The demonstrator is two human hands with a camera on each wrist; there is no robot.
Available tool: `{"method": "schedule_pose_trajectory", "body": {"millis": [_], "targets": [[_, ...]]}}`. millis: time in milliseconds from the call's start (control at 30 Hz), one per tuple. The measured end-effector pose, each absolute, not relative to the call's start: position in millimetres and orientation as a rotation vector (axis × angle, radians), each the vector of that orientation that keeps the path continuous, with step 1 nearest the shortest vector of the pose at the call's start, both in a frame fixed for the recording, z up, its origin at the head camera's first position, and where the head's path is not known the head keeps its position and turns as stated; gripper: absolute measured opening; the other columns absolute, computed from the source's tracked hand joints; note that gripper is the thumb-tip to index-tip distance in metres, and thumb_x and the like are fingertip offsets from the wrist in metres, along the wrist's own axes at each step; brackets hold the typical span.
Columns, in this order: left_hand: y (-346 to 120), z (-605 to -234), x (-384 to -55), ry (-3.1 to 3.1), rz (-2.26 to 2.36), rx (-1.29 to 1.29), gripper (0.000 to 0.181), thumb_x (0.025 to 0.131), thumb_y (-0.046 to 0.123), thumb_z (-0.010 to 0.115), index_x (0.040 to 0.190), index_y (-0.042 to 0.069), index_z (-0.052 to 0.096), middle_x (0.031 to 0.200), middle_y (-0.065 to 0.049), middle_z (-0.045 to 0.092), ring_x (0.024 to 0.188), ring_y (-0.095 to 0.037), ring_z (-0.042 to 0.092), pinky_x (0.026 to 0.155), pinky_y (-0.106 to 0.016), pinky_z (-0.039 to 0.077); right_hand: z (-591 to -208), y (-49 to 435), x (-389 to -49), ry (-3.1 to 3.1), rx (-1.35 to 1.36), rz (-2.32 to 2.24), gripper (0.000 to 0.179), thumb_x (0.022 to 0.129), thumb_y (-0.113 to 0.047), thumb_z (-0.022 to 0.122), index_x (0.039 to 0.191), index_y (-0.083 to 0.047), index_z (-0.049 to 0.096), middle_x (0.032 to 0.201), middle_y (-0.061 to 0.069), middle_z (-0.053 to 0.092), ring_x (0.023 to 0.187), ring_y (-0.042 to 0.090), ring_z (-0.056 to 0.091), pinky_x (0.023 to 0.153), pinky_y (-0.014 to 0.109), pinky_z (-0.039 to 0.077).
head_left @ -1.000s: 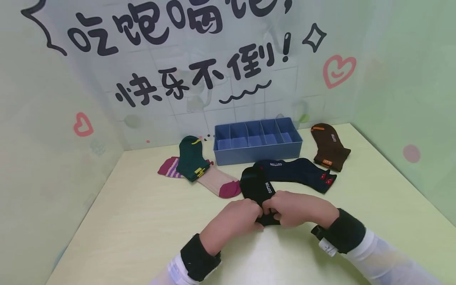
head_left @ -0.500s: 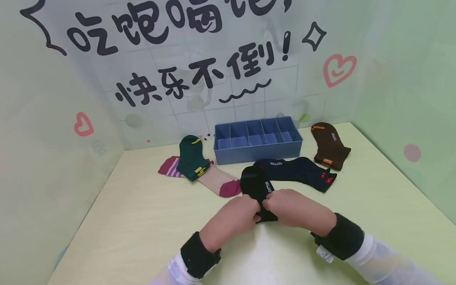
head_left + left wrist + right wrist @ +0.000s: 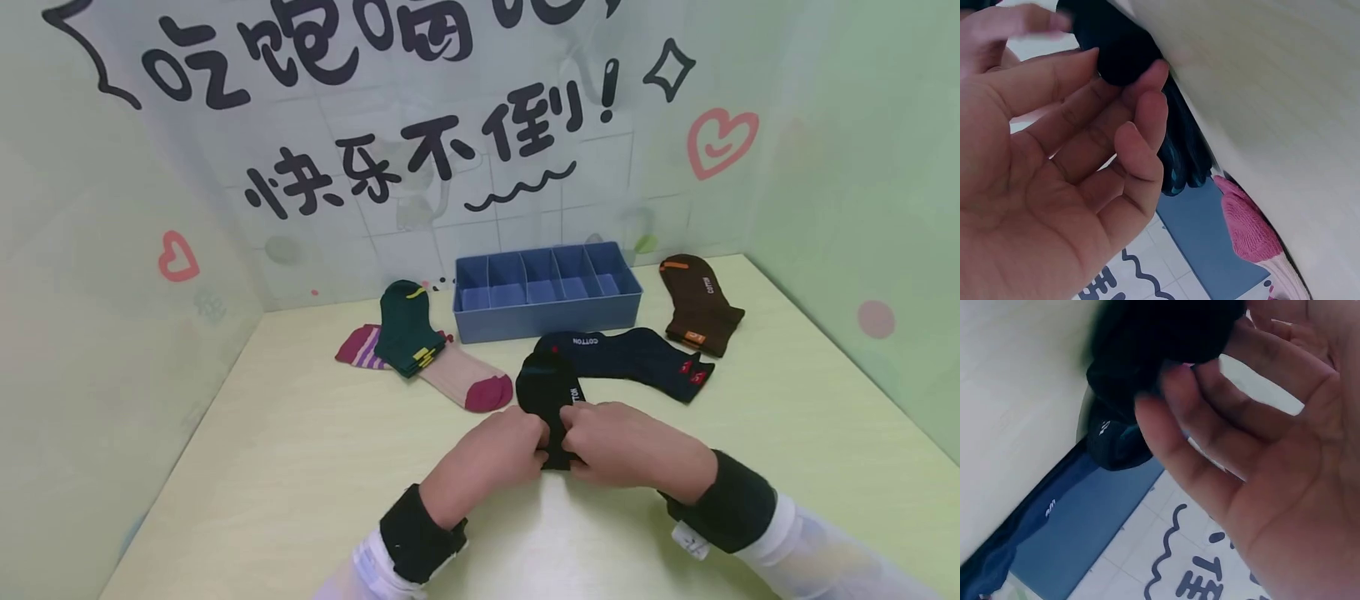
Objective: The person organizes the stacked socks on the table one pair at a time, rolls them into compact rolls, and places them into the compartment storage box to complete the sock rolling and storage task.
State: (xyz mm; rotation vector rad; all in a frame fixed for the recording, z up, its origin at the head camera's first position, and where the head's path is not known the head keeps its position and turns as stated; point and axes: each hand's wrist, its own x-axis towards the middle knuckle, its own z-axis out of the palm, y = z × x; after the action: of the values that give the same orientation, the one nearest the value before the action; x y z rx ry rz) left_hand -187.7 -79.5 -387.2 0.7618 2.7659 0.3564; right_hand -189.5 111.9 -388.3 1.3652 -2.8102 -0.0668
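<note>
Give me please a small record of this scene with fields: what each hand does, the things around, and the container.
left hand: left hand pinches the near end of the black sock
right hand: right hand grips the same end from the other side
black sock: lies on the table, white word COTTON on it
nearby socks: navy sock, brown sock, green sock lying on a pink striped sock
container: blue divided box behind the socks, compartments look empty

My table (image 3: 315, 467) is carrying a blue organizer (image 3: 546, 293), a green sock (image 3: 406, 328) lying across a pink sock (image 3: 457, 379), a navy sock (image 3: 637, 358), a brown sock (image 3: 699, 304), and a black sock (image 3: 551, 392).
</note>
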Motion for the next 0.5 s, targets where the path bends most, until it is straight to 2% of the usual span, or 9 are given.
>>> {"method": "schedule_pose_trajectory", "body": {"millis": [200, 367, 500], "targets": [[-79.8, -386.2, -187.7, 2.783, 0.328, 0.747, 0.014, 0.098, 0.015, 0.075, 0.086, 0.009, 0.073, 0.062, 0.000, 0.048, 0.055, -0.012, 0.047, 0.054, -0.022, 0.037, -386.3, 109.4, -192.9, -2.866, 1.389, -0.047, 0.014, 0.088, -0.018, 0.085, 0.092, -0.010, 0.074, 0.082, 0.001, 0.065, 0.068, 0.014, 0.058, 0.069, 0.033, 0.057], [-80.2, -386.2, -188.8, 2.799, 0.313, 0.748, 0.012, 0.098, 0.015, 0.075, 0.090, 0.007, 0.073, 0.062, 0.000, 0.046, 0.055, -0.012, 0.046, 0.054, -0.021, 0.037, -385.2, 108.2, -196.2, -2.972, 1.337, 0.092, 0.025, 0.088, -0.013, 0.087, 0.102, -0.010, 0.066, 0.090, 0.001, 0.069, 0.075, 0.015, 0.064, 0.077, 0.036, 0.060], [-79.5, -384.7, -187.9, 2.798, 0.285, 0.735, 0.011, 0.098, 0.017, 0.076, 0.096, 0.006, 0.075, 0.064, -0.002, 0.050, 0.057, -0.013, 0.049, 0.055, -0.022, 0.039, -385.2, 107.1, -195.6, -3.002, 1.329, 0.087, 0.027, 0.088, -0.014, 0.087, 0.106, -0.010, 0.067, 0.091, 0.002, 0.070, 0.076, 0.016, 0.065, 0.079, 0.037, 0.061]]}}
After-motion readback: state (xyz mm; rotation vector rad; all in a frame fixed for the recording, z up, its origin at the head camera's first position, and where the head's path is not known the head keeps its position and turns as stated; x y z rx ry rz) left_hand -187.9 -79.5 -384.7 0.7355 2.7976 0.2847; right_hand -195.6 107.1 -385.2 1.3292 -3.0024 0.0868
